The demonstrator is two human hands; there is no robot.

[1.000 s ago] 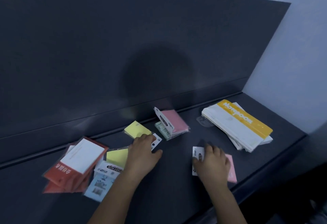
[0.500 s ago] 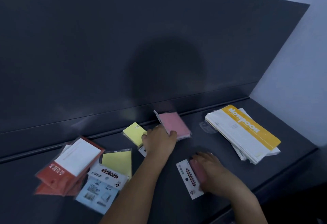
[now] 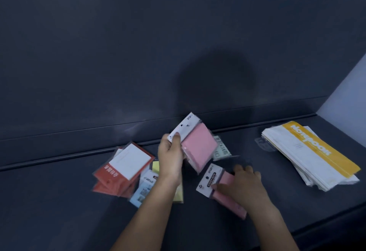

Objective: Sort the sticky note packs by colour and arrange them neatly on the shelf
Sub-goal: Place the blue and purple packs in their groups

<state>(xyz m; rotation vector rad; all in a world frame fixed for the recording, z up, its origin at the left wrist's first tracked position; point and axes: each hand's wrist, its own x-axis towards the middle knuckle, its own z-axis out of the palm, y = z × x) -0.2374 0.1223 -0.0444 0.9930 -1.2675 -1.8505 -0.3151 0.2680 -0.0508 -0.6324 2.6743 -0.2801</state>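
A pink sticky note pack (image 3: 199, 147) is lifted above the dark shelf (image 3: 59, 211), gripped at its white header by the left hand (image 3: 171, 156). The right hand (image 3: 240, 186) presses flat on a second pink pack (image 3: 219, 183) lying on the shelf. Red packs (image 3: 122, 168), yellow and blue packs lie left; notebooks (image 3: 311, 155) are stacked far right

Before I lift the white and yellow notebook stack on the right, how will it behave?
The notebook stack probably sags if lifted by one end: the books look thin and soft-covered. Its layers are already fanned out, so they may slide apart. It is likely heavier than the pink sticky note pack in the left hand.
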